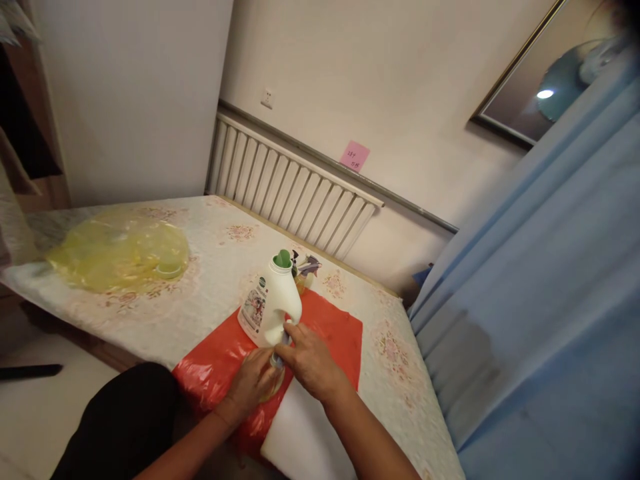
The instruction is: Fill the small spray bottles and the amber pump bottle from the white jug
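My left hand point(253, 380) is closed around a small see-through bottle point(273, 387), mostly hidden by the fingers. The fingers of my right hand point(310, 360) pinch the bottle's grey top point(284, 339) from above. Just beyond both hands stands a white detergent jug point(273, 303) with a handle and a printed label. Its mouth has a green insert point(283, 258). Under the jug and hands lies a red plastic sheet or bag point(335, 327). A white flat pad point(303, 433) is partly covered by my right forearm.
A yellow plastic bag point(120, 250) lies at the left on the flowered cover point(210, 267). Behind the jug is a grey and black item point(309, 265), partly hidden. A radiator point(295, 187) lines the wall, and a blue curtain point(540, 287) hangs at the right.
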Demonstrator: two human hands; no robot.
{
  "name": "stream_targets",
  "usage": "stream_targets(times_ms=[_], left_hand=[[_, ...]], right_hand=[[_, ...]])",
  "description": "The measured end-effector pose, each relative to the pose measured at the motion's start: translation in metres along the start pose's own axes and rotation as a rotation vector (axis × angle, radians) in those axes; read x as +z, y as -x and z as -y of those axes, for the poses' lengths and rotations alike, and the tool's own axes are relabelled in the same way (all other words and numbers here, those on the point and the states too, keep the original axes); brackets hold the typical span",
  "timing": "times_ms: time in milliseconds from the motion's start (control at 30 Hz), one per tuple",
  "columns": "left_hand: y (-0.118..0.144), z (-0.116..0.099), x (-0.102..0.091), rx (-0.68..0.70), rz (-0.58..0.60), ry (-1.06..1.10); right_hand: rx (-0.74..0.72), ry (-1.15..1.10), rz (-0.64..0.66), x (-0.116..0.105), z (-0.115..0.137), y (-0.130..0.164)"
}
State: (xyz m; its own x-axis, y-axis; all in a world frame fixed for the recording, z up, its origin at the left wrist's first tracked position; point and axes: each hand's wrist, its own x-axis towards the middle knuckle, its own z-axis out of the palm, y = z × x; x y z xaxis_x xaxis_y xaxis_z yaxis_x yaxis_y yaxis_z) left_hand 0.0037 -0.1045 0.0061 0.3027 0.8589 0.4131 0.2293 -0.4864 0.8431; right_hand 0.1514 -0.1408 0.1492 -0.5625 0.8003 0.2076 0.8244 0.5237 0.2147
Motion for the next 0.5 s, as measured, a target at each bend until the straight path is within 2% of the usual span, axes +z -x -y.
stream_targets(times_ms=[200, 300, 500], left_hand=[[0.000, -0.004, 0.002, -0.001, -0.026, -0.007], [0.000, -0.002, 0.004, -0.011, -0.049, -0.008], [-0.001, -0.004, 0.002, -0.023, -0.050, 0.015]], right_hand=[[-0.051, 0.049, 0.001, 0.000, -0.002, -0.010], [-0.069, -0.003, 0.055, 0.005, 0.002, -0.017], [0.074, -0.042, 0.115, 0.011, 0.008, -0.022]])
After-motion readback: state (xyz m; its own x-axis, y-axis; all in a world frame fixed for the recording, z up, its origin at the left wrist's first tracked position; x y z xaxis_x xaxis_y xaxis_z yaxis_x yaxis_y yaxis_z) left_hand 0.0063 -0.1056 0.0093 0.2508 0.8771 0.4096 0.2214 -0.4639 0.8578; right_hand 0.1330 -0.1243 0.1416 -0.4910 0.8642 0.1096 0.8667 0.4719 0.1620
